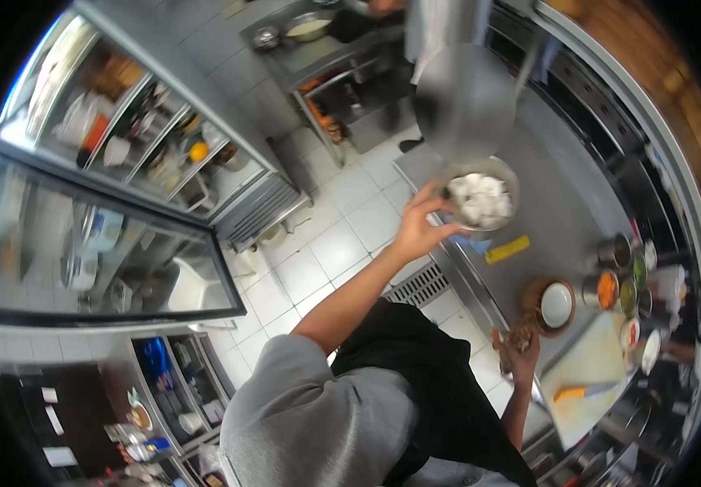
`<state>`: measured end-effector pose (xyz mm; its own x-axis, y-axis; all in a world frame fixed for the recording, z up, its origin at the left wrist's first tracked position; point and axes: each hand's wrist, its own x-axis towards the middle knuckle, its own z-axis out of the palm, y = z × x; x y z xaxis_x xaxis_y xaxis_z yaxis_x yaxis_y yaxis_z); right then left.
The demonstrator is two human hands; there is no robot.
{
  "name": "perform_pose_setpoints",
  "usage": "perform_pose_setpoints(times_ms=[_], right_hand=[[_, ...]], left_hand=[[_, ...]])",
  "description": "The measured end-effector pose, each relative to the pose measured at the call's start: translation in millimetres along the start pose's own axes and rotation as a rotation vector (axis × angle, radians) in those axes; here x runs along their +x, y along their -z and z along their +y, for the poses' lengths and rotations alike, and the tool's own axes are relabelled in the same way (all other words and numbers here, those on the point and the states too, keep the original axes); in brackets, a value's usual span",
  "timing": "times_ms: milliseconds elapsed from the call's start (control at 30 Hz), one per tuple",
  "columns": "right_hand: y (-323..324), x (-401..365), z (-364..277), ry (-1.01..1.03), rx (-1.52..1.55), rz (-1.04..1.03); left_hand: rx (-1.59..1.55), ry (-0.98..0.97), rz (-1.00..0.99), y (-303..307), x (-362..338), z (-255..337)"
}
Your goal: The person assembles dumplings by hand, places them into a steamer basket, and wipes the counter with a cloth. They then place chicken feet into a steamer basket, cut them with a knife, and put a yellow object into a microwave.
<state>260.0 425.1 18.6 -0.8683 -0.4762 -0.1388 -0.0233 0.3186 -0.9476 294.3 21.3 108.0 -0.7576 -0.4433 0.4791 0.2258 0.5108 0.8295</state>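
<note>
- Left hand: fingers and thumb gripping the near rim of a round greyish bowl, material uncertain; whether its underside touches the worktop cannot be told.
- White chunky pieces: inside the bowl, just beyond the left hand's fingertips; kind not legible.
- Right hand: fingers curled on a brown lumpy item, partly covered by the hand and blurred.
- Large round grey disc: beyond the left hand and bowl, smeared; its lower edge meets the bowl's far rim in view.
- Grey metal worktop: beyond both hands, partly masked by disc and bowl.
- Flat yellow strip: on the worktop, between the hands; blue item beside it, partly hidden under the bowl.
- Round white dish in a brown round holder: just beyond the right hand.
- Whitish cutting board: right of the right hand, bearing an orange-handled knife.
- Metal container with orange contents: beyond the right hand, among crowded vessels, several overlapping.
</note>
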Motion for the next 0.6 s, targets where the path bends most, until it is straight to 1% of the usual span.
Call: perform_pose_setpoints(times_ms=[33,67,100,133,167,200,233,267,300,333,367,400,433,467,500,533,567,600], right_hand=[[-8.2,1.4,-21.2,-0.023,0.048,-0.002],[-10.6,6.5,-26.5,0.004,0.026,-0.06],[-18.7,10.5,-41.7,0.008,0.082,-0.102],[-29.5,15.2,-56.0,0.009,0.137,-0.139],[-40.5,22.7,-63.6,0.028,0.134,-0.151],[-53.4,30.4,-70.6,-0.007,0.181,-0.194],[-70.3,42.3,-79.0,-0.042,0.229,-0.241],[-89.6,56.1,-90.3,-0.024,0.228,-0.263],[-110.5,69.5,-103.1,-0.039,0.257,-0.337],[-134.0,83.7,-115.0,-0.053,0.287,-0.408],[-160.2,97.2,-124.7,-0.044,0.308,-0.418],[-185.5,112.5,-132.4,-0.019,0.314,-0.431],[-212.1,125.5,-139.8,-0.01,0.296,-0.473],[-236.8,136.0,-149.3,-0.011,0.273,-0.515],[-263.9,143.3,-162.8,-0.048,0.333,-0.541],[-287.8,150.2,-174.9,-0.048,0.328,-0.549],[-311.0,157.4,-186.3,-0.029,0.302,-0.601],[-333.0,162.5,-198.2,-0.009,0.279,-0.649]], left_hand=[[0.048,0.07,0.051,32.0,-12.7,-13.7],[0.055,0.133,0.135,65.1,-25.7,-27.7],[0.055,0.191,0.215,99.5,-36.0,-41.3],[0.166,0.216,0.309,134.9,-43.7,-51.9],[0.113,0.238,0.402,170.9,-47.4,-55.0],[0.177,0.198,0.505,209.2,-48.0,-55.8],[0.2,0.203,0.577,248.4,-48.9,-61.4],[0.201,0.103,0.671,286.7,-47.3,-68.1],[0.366,0.13,0.753,323.3,-42.5,-56.4],[0.517,0.083,0.803,367.4,-42.1,-62.6],[0.552,0.183,0.918,403.5,-35.2,-61.5],[0.542,0.113,0.926,440.2,-27.4,-57.1],[0.671,0.036,0.935,478.2,-19.8,-51.4],[0.692,0.031,0.964,509.5,-8.4,-33.4],[0.749,-0.046,0.975,547.0,-1.6,-30.2],[0.758,-0.045,1.006,565.0,14.3,-2.2],[0.862,-0.011,1.007,595.6,23.9,9.8],[1.005,-0.063,1.005,623.3,37.5,20.6]])
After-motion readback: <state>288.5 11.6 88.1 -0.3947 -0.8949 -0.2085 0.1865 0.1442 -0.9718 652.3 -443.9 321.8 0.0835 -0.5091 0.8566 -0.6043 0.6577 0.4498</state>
